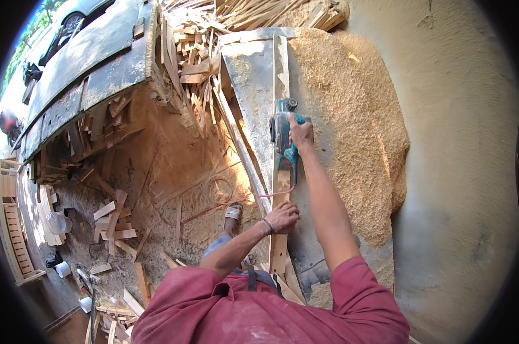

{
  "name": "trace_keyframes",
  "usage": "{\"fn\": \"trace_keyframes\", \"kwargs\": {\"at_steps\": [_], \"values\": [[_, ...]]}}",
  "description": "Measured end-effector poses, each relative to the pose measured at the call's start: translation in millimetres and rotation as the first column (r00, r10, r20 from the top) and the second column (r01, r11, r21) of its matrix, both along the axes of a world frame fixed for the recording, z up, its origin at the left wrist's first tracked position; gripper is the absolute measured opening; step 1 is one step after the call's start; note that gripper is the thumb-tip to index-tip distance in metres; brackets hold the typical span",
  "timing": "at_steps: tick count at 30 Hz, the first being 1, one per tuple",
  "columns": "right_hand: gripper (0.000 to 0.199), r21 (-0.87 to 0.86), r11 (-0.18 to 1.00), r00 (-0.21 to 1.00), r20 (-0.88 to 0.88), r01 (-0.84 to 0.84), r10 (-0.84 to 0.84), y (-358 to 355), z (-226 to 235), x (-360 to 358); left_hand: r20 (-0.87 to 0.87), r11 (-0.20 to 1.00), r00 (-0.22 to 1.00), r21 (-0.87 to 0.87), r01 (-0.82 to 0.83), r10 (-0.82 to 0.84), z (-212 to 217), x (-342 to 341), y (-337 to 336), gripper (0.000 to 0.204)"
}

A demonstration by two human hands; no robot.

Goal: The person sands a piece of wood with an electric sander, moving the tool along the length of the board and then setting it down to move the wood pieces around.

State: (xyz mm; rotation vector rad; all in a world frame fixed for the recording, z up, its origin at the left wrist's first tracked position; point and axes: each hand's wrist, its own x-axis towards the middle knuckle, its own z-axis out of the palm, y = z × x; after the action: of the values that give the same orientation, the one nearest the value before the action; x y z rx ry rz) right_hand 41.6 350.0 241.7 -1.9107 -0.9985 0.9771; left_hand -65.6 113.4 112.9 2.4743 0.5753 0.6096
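Observation:
A teal electric hand planer (282, 127) rests on a long, narrow wooden board (279, 249) that lies lengthwise on the workbench. My right hand (301, 135) is wrapped round the planer's rear handle, with the arm stretched forward. Closer to my body, my left hand (283, 218) lies across the board, its fingers curled over the edge and gripping it. The planer's cord (295, 176) drops from the handle toward my left hand, then runs off to the left. Whether the left fingers also touch the cord, I cannot tell.
Wood shavings (357, 126) are heaped along the bench's (245, 63) right side, against a plastered wall (454, 172). Offcuts (196, 63) pile up behind and left. A second worktable (107, 69) stands at the far left. Loose wood pieces (119, 221) and an orange cord (205, 212) lie on the floor.

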Motion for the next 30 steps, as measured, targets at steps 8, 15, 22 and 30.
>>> {"fn": "trace_keyframes", "kwargs": {"at_steps": [8, 15, 22, 30], "values": [[0.046, 0.0, 0.999, 0.994, -0.094, 0.053, -0.053, -124, -1, 6, 0.016, 0.756, 0.857, -0.479, -0.445, 0.514, 7, -42, -138, 0.043], [0.041, 0.021, 0.975, 0.938, -0.276, 0.222, -0.208, -283, 16, 13, -0.317, 0.151, 0.833, -0.894, -0.422, 0.453, -35, -29, -212, 0.091], [0.043, 0.075, 0.917, 0.883, -0.31, 0.393, -0.353, -403, 60, 30, -0.107, 0.344, 0.814, -0.869, -0.355, 0.57, -73, -3, -221, 0.078], [0.043, 0.121, 0.859, 0.841, -0.312, 0.497, -0.442, -480, 88, 43, 0.088, 0.21, 0.734, -0.975, -0.076, 0.673, -79, 24, -249, 0.076]]}}
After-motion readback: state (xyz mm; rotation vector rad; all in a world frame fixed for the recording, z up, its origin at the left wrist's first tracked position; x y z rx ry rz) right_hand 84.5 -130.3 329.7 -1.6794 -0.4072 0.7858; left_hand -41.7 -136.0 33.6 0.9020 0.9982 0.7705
